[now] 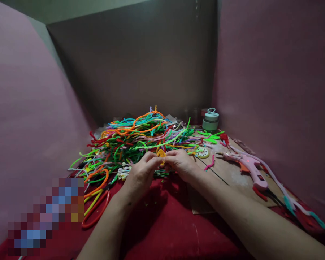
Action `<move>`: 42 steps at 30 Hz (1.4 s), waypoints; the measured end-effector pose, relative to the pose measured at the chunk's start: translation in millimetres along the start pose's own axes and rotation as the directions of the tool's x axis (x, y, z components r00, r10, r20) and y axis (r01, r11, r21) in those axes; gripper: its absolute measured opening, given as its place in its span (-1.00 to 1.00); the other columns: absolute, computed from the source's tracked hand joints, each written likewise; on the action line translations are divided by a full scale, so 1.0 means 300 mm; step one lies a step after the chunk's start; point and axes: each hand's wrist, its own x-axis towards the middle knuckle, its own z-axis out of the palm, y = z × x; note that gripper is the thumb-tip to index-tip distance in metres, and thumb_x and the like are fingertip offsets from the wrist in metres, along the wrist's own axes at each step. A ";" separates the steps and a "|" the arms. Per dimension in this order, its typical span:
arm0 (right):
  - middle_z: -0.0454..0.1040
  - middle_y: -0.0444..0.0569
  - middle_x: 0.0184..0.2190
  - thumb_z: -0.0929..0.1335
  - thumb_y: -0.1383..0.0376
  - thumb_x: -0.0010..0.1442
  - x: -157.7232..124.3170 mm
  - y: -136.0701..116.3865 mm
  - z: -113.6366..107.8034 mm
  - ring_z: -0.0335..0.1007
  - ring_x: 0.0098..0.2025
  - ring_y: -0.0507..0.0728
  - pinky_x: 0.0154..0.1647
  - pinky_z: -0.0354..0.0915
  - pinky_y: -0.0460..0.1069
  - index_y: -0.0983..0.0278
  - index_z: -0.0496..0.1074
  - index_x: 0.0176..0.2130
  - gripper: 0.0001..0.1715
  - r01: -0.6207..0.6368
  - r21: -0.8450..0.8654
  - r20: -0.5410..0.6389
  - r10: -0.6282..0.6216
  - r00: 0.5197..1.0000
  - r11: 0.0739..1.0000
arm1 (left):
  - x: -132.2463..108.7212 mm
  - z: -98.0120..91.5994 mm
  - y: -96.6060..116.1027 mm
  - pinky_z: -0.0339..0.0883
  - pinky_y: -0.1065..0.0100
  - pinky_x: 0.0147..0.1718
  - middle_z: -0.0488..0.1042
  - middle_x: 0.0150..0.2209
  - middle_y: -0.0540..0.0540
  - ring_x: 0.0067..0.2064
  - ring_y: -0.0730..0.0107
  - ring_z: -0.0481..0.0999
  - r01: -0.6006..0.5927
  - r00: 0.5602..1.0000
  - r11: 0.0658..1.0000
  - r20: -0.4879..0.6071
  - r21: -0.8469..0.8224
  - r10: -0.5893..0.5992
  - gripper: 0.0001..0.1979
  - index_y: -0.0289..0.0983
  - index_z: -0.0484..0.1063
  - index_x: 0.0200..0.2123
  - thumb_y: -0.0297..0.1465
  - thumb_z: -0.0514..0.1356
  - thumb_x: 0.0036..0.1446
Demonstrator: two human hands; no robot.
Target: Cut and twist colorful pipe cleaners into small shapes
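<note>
My left hand [142, 171] and my right hand [182, 164] meet over the middle of the table. Between their pinched fingertips is a small looped piece of yellow-orange pipe cleaner [160, 154], and its lower part is hidden by the fingers. Just behind them rises a big heap of many-coloured pipe cleaners [141, 139]. A bundle of white-tipped stems [124, 171] lies beside my left hand. To the right of my right hand are a pale green-rimmed roll [202, 152] and a short magenta pipe cleaner [211, 163].
A pink glue gun [250, 168] lies on a brown board [219, 172] at right, its nozzle pointing left. Behind stands a mint-lidded jar [210, 122]. Red-handled scissors or pliers [97, 219] lie at left on the red cloth [157, 238]. Pinkish walls enclose both sides.
</note>
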 end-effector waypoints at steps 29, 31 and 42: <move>0.21 -0.21 -0.71 0.28 0.34 -0.19 -0.011 -0.010 0.003 0.04 -0.60 -0.05 -0.58 -0.03 -0.12 0.32 0.32 -0.65 -0.91 0.087 -0.588 -0.168 -0.227 0.959 0.804 | 0.010 0.044 0.049 0.30 0.44 -0.28 0.35 -0.31 -0.05 -0.28 0.46 0.39 0.006 0.970 0.984 -0.241 0.175 0.037 -0.79 -0.25 0.35 -0.24 -0.58 0.04 0.08; 0.21 -0.20 -0.71 0.28 0.34 -0.18 -0.012 -0.008 0.006 0.05 -0.59 -0.04 -0.58 -0.03 -0.12 0.32 0.32 -0.65 -0.90 0.088 -0.585 -0.176 -0.232 0.957 0.806 | 0.009 0.055 0.050 0.30 0.44 -0.29 0.33 -0.31 -0.06 -0.29 0.46 0.38 -0.003 0.971 0.980 -0.235 0.200 0.051 -0.78 -0.26 0.33 -0.23 -0.59 0.02 0.08; 0.15 -0.25 -0.79 0.25 0.39 -0.28 -0.008 0.012 0.003 0.00 -0.70 -0.07 -0.66 -0.07 -0.12 0.29 0.30 -0.66 -0.96 0.009 -0.335 -0.178 -0.073 0.981 0.942 | 0.000 0.103 0.074 0.33 0.35 -0.24 0.30 -0.21 -0.14 -0.19 0.33 0.37 -0.027 0.992 0.948 -0.106 0.318 0.064 -0.64 -0.26 0.17 -0.01 -0.59 -0.04 0.10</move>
